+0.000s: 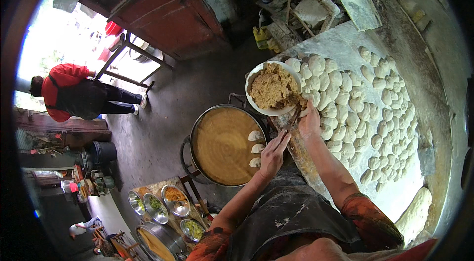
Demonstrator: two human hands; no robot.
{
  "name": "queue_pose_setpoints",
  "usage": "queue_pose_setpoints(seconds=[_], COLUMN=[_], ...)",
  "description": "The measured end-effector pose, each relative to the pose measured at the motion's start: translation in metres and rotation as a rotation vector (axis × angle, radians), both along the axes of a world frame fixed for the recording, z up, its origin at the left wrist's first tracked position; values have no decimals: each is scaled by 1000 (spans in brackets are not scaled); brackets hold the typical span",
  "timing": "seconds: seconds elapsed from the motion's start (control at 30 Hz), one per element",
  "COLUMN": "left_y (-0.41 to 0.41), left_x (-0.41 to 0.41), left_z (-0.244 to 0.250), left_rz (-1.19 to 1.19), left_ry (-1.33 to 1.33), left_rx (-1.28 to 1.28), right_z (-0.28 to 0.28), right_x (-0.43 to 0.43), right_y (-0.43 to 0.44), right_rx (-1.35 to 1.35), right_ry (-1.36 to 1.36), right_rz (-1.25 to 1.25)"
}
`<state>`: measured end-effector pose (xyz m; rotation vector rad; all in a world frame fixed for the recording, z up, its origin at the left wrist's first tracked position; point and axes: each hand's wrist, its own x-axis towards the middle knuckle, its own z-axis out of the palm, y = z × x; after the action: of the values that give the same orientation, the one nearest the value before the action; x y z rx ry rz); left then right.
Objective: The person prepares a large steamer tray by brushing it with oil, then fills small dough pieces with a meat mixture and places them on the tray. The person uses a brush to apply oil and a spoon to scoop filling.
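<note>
My left hand point(273, 155) grips a thin dark spreading tool point(295, 118), its tip at some brown filling by my right hand. In my right hand point(310, 123) lies a piece of pale dough point(304, 112), largely hidden by the fingers and filling. Just beyond both hands a white bowl point(253, 102) holds a heap of crumbly brown filling point(272, 85). Left of my left hand is a large round steamer tray point(222, 146) with a tan lining. Three folded dumplings point(257, 148) sit in a row along its right side.
Many dough pieces point(344, 105) cover the floured table point(333, 44); a long dough roll point(414, 214) lies near its front corner. Metal bowls of chopped vegetables point(176, 198) and a stacked steamer point(163, 240) stand lower left. A person in red point(70, 90) stands by the bright doorway.
</note>
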<state>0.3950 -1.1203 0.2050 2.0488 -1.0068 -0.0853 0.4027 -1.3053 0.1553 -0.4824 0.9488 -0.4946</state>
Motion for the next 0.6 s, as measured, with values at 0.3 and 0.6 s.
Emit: queue_pose_setpoints(seconds=[0.3,0.6], left_y=[0,0], left_x=[15,-5], left_z=[10,19], left_rz=[104,15], left_ry=[37,-58], left_rx=[0,29], right_z=[-15,24], right_x=[-1,-1], right_y=[2,12], right_rx=[-3,98], right_ry=[-131,-136], right_rz=[-39,-95])
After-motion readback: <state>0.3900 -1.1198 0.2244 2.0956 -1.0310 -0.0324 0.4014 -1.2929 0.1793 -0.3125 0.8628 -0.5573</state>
